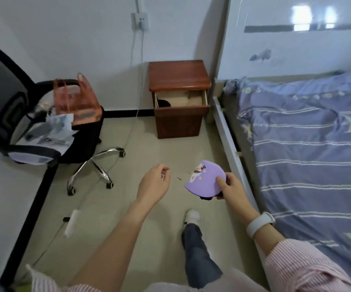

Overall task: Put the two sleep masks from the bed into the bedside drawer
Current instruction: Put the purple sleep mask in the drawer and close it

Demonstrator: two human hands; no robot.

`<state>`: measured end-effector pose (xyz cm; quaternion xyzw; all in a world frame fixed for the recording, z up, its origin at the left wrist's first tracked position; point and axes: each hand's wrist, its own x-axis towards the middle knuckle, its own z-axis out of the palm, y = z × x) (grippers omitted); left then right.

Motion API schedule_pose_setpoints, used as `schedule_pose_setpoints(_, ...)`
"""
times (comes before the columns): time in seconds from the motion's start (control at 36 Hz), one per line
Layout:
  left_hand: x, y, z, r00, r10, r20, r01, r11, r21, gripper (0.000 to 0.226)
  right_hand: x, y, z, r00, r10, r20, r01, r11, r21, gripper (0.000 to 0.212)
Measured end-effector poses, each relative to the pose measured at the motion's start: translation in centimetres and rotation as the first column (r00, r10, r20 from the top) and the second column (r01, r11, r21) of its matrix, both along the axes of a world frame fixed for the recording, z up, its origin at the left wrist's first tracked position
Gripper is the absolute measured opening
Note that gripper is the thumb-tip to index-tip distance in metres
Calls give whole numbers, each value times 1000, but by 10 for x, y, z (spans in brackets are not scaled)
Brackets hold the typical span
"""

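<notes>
My right hand grips a purple sleep mask with a cartoon print, held over the floor beside the bed. A dark bit of fabric hangs under the mask. My left hand hovers to its left, fingers loosely curled, holding nothing. The brown bedside cabinet stands ahead against the wall, its top drawer pulled open. A dark object lies in the drawer's left part; I cannot tell what it is. The bed with a blue striped cover lies to the right.
An office chair piled with clothes and an orange plastic bag stands at the left. A cable runs from the wall socket across the floor. The bed's grey frame rail borders the walkway. My foot is on the beige floor.
</notes>
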<state>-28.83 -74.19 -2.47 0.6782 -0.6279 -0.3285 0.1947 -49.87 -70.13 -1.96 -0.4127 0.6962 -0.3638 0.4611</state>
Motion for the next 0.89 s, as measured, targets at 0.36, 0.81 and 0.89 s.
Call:
schedule_pose_setpoints(0.36,-33,-318,-42,996,84,-9,-82,991,107,18,-47,-352,-42,999,-38,-11,39,999,32,11)
schedule_pose_setpoints(0.81,-6,-586,-198,970,243,19,-238,931,275,47,-9,-659,-202,886,139,-443,-135,990,40,21)
schedule_pose_setpoints(0.89,-5,-621,-229,966,254,49,-257,922,290,63,-11,-689,-240,810,165,-563,-141,986,86,21)
